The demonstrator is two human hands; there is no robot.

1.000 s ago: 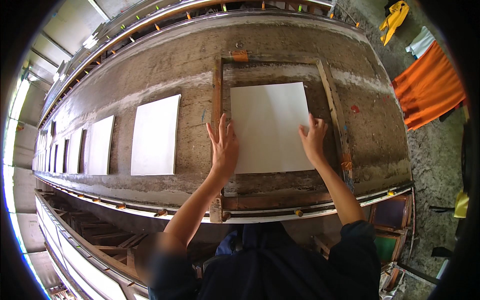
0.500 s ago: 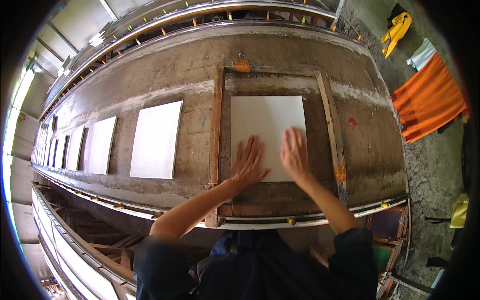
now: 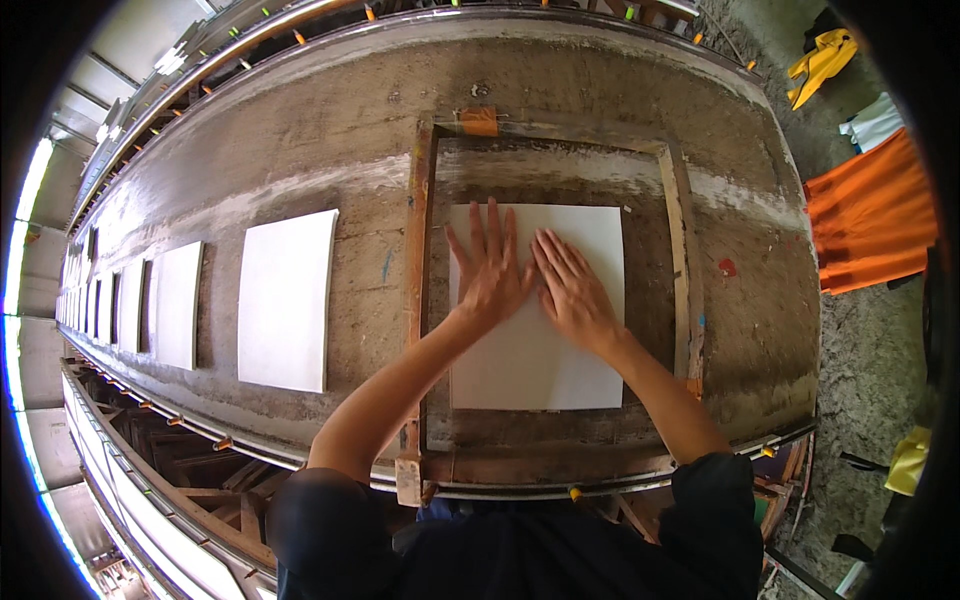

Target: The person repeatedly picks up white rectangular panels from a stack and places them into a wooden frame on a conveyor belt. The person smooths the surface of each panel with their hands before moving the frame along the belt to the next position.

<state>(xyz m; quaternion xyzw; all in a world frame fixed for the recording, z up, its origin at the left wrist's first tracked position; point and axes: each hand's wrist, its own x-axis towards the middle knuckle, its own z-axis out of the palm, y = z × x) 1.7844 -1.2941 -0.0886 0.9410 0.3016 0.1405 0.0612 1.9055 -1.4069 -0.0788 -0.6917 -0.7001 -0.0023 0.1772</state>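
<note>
Gripping nothing, left hand and right hand lie flat on white sheet (already inside wooden frame; pressing seems unfinished).

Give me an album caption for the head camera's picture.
Both hands rest on a white sheet inside a frame, with more sheets lined up to the left.

- The sheet is coloured plain white, greyed by shadow.
- The worktop is mottled brown, streaked with whitish bands and marked by a red spot.
- The brown frame is patched with orange tape.
- Plain orange is shown by the cloth.
</note>
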